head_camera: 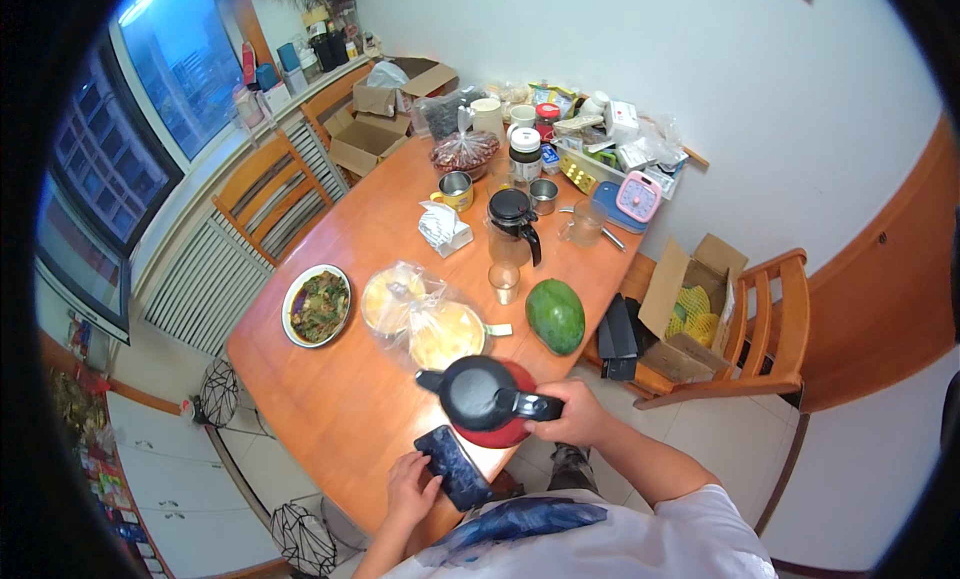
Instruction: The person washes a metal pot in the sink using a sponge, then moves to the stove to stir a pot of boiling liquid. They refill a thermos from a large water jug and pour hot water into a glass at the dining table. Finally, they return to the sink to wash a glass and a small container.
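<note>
My right hand [576, 414] grips the black handle of a red vacuum jug [480, 395] with a black lid and spout. The jug is at the table's near edge, its spout pointing left; I cannot tell whether its base touches the wood. My left hand [409, 483] is at the left side of a dark smartphone [453, 468], fingers apart and thumb by the phone's edge. Beyond the jug lies a clear plastic bag [420, 316] with round pale food in it. To the right of that bag rest a green mango-like fruit [555, 316] and a drinking glass [504, 283].
On the wooden table [300, 399] stand a bowl of cooked food [318, 306], a glass pitcher with black lid [511, 226], a tissue pack [445, 228] and a glass mug [585, 225]. Jars and a crowded basket [615, 166] line the back. A chair [772, 316] holds an open carton [694, 313].
</note>
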The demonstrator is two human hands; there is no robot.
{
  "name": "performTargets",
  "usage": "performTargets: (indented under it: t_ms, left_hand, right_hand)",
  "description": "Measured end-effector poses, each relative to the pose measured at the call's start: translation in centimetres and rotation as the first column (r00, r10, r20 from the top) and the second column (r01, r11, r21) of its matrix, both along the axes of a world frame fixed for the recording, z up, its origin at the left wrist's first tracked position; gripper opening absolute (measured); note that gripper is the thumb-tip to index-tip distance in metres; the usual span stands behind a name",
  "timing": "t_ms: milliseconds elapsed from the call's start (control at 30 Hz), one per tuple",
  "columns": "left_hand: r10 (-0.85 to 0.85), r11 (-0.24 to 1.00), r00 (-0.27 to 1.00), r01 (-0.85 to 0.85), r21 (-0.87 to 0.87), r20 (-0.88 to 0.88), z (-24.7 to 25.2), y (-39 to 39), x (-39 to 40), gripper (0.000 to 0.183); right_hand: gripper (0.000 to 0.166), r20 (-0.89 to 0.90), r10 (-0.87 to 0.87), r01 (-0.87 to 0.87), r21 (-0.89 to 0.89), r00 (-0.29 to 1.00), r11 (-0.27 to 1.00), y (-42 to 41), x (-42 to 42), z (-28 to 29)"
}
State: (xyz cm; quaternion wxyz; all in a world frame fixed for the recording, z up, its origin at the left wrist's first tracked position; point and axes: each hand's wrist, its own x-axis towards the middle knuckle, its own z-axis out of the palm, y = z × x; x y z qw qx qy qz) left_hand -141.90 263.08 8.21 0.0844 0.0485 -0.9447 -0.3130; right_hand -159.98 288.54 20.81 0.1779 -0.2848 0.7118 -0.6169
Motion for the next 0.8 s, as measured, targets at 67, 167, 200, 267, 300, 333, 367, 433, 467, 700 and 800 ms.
performTargets:
  t_ms: [67, 167, 200, 267, 300, 333, 367, 433, 467, 700, 800]
  left_hand:
    - [0.098, 0.995, 0.995, -0.098, -0.006, 0.031, -0.3, 0.7, -0.7, 0.036]
    - [0.212, 0.977, 0.973, -0.212, -0.016, 0.089, -0.4, 2.0, -1.9, 0.035]
    - [0.243, 0.97, 0.961, -0.243, -0.014, 0.133, 0.3, 2.7, -2.2, 0.035]
    - [0.305, 0.952, 0.948, -0.3, -0.064, 0.089, 0.9, 4.6, -2.6, 0.03]
    - [0.3, 0.953, 0.935, -0.304, -0.01, 0.19, 1.0, 5.2, -2.9, 0.026]
    - [0.309, 0.941, 0.928, -0.33, 0.073, 0.208, 0.8, 5.8, -3.6, 0.025]
    - [0.318, 0.921, 0.92, -0.356, 0.155, 0.227, 0.6, 6.3, -4.3, 0.023]
    - [0.353, 0.875, 0.859, -0.444, 0.195, 0.371, 4.2, 8.8, -7.0, 0.028]
    - [0.362, 0.881, 0.859, -0.442, 0.17, 0.361, 5.2, 9.5, -8.0, 0.028]
    - [0.462, 0.853, 0.828, -0.512, 0.095, 0.316, 8.4, 12.0, -11.9, 0.032]
    - [0.498, 0.836, 0.813, -0.542, 0.08, 0.301, 9.0, 12.3, -12.1, 0.034]
  right_hand:
    - [0.018, -0.049, 0.133, -0.136, -0.072, 0.99, 0.988, 0.1, -2.7, -0.8]
    - [0.023, -0.122, 0.292, -0.309, -0.158, 0.949, 0.938, -0.3, -6.4, -0.4]
    - [0.024, -0.117, 0.355, -0.369, -0.135, 0.928, 0.92, -0.4, -7.1, -0.8]
    - [0.029, -0.131, 0.452, -0.468, -0.132, 0.882, 0.874, -0.5, -7.9, -1.4]
    - [0.03, -0.102, 0.534, -0.544, -0.136, 0.839, 0.828, -0.3, -8.2, -1.6]
    - [0.031, -0.085, 0.582, -0.587, -0.171, 0.809, 0.791, -0.1, -8.8, -1.9]
    - [0.033, -0.07, 0.627, -0.626, -0.207, 0.776, 0.751, 0.2, -9.4, -2.2]
    - [0.031, -0.036, 0.61, -0.587, -0.322, 0.792, 0.743, 0.6, -11.3, -3.4]
    - [0.028, 0.041, 0.569, -0.514, -0.382, 0.821, 0.768, 0.9, -12.9, -3.6]
    - [0.033, 0.161, -0.321, 0.338, -0.091, 0.933, 0.937, -2.0, -33.8, -10.3]
    - [0.045, -0.116, -0.398, 0.414, 0.197, 0.91, 0.889, -5.0, -39.4, -11.1]
